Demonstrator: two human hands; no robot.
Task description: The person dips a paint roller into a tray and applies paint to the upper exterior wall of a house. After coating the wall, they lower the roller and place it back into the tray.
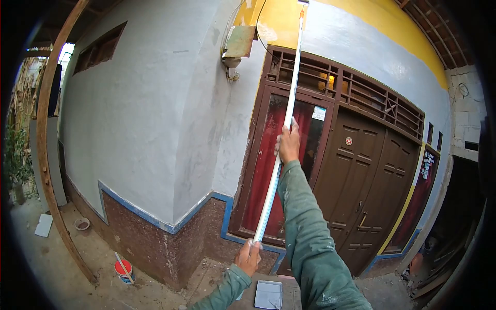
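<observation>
A long white pole (273,184) slants up across the view, with a paint roller (303,2) at its far top end against the upper wall. My right hand (289,141) is wrapped round the middle of the pole, in front of the window. Lower down, my left hand (248,257) grips the pole near its bottom end. Around the roller the wall (356,39) is part yellow, part pale grey-white. Below my hands a paint tray (268,295) lies on the ground.
A red paint bucket (123,268) with sticks stands at the lower left, near a wooden post (47,129). The brown double door (356,181) is right of the window (289,155). A rusty metal sheet (239,42) juts from the wall left of the pole, beside a hanging cable (258,31).
</observation>
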